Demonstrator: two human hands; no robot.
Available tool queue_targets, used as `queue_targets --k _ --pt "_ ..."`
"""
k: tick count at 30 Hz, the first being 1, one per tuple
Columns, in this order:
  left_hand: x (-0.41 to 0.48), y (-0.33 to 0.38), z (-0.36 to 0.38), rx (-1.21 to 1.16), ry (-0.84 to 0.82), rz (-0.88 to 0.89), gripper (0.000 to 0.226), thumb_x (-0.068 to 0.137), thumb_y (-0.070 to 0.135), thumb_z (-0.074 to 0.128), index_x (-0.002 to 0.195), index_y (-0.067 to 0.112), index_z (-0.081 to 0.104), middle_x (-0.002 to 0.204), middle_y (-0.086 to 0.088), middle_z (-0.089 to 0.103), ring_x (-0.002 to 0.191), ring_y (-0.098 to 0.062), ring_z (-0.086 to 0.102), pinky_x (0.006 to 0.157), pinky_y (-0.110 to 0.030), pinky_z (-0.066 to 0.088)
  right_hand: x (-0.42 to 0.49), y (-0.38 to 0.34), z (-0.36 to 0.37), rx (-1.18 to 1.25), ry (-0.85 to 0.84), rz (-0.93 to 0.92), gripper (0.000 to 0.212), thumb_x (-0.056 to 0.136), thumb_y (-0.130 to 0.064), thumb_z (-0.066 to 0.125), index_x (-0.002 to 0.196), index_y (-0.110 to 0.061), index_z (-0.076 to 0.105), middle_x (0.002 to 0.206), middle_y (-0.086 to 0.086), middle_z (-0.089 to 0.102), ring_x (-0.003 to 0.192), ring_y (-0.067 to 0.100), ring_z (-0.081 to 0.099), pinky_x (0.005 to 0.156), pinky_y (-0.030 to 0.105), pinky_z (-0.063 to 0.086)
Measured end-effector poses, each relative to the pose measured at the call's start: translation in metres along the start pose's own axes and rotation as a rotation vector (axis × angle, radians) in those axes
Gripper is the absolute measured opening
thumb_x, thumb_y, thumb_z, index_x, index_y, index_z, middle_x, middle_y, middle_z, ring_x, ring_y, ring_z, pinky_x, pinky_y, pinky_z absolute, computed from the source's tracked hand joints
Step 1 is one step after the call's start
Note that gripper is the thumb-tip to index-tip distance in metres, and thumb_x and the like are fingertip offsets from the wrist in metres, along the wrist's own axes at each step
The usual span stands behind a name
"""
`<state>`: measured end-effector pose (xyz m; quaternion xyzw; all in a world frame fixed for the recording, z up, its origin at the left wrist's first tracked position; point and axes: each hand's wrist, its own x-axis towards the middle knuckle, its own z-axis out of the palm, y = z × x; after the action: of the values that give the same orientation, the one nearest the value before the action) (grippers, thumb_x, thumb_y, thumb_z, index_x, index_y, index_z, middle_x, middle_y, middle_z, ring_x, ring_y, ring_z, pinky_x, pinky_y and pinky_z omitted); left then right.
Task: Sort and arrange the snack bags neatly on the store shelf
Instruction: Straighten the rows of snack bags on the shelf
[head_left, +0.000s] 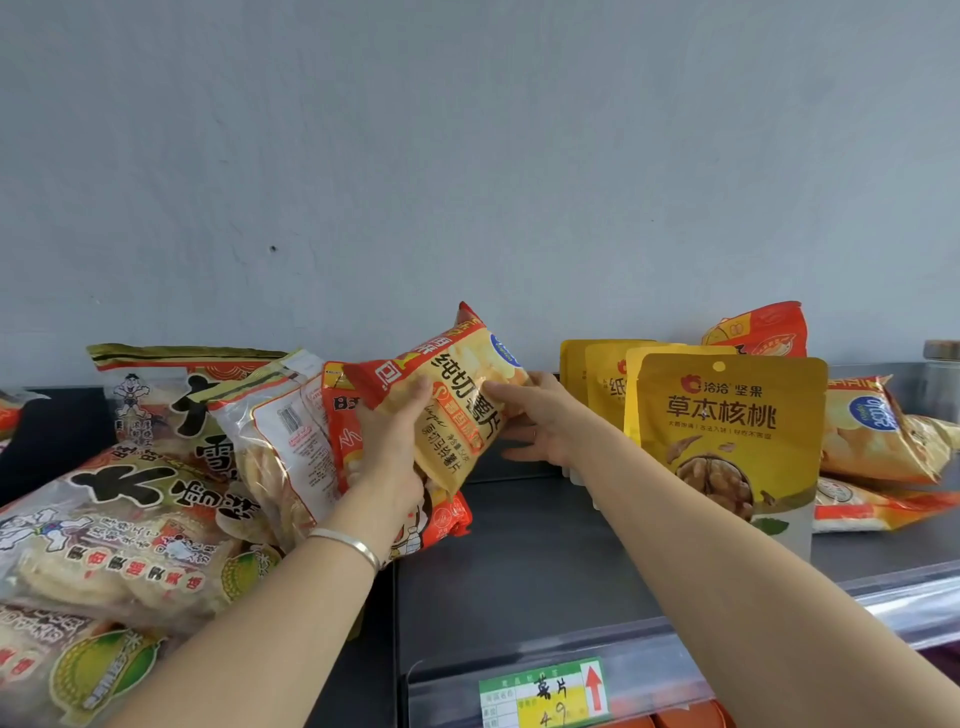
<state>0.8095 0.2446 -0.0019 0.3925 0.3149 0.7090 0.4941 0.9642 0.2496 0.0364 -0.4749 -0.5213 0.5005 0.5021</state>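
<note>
A yellow and red potato chip bag (457, 384) is held tilted above the dark shelf (519, 551), its top leaning right. My left hand (389, 441) grips its lower left edge, thumb on the front. My right hand (535, 415) holds its right side, thumb on the front and fingers behind. Just right of it stands a row of yellow walnut pouches (727, 431), upright. More chip bags of the same kind (878, 441) lie flat in a stack at the far right.
Large rice cracker bags (119, 525) lie piled at the left, with a clear-backed bag (280, 441) and a red bag (441, 519) leaning beside them. A price tag (545, 693) sits on the shelf's front rail. A grey wall (467, 156) rises behind. A jar (941, 364) stands far right.
</note>
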Motion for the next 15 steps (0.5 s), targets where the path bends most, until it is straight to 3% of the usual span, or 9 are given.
queue_targets --k 2,4,9,12,15 --pt "0.006 0.013 0.002 0.01 0.056 0.05 0.058 0.076 0.022 0.077 0.125 0.019 0.045 0.106 -0.006 0.067 0.094 -0.027 0.068 0.075 -0.047 0.056 0.001 0.0 -0.003 -0.067 0.012 0.016 0.061 0.085 -0.032 0.071 0.134 -0.018 0.038 0.115 0.008 0.057 0.117 0.037 0.055 0.102 0.06 0.04" --pt "0.011 0.021 0.0 0.048 0.025 0.063 0.058 0.075 0.02 0.077 0.126 0.018 0.048 0.109 -0.007 0.068 0.094 -0.028 0.069 0.073 -0.046 0.057 0.002 -0.001 -0.007 -0.079 0.028 0.014 0.062 0.087 -0.036 0.068 0.137 -0.017 0.036 0.121 0.011 0.052 0.123 0.041 0.049 0.102 0.058 0.041" --pt "0.007 0.013 0.002 -0.036 0.022 0.034 0.06 0.078 0.024 0.075 0.13 0.021 0.045 0.111 -0.009 0.068 0.094 -0.029 0.069 0.075 -0.051 0.056 0.003 0.0 -0.01 0.056 0.001 0.022 0.075 0.087 -0.034 0.069 0.144 -0.02 0.023 0.131 0.018 0.052 0.111 0.04 0.059 0.096 0.058 0.047" --pt "-0.004 -0.006 0.018 -0.134 0.025 -0.004 0.058 0.077 0.029 0.073 0.127 0.021 0.046 0.111 -0.008 0.068 0.097 -0.031 0.068 0.079 -0.055 0.054 0.003 0.003 0.001 0.17 -0.071 0.048 0.082 0.078 -0.035 0.078 0.139 -0.026 0.025 0.12 0.012 0.059 0.103 0.036 0.062 0.086 0.066 0.047" --pt "-0.012 -0.018 0.033 -0.068 -0.075 -0.047 0.051 0.076 0.024 0.072 0.123 0.018 0.051 0.113 -0.008 0.067 0.107 -0.03 0.064 0.084 -0.047 0.054 0.005 0.006 0.002 0.272 0.008 0.03 0.086 0.077 -0.022 0.08 0.136 -0.036 0.018 0.108 0.008 0.059 0.091 0.029 0.063 0.071 0.055 0.053"
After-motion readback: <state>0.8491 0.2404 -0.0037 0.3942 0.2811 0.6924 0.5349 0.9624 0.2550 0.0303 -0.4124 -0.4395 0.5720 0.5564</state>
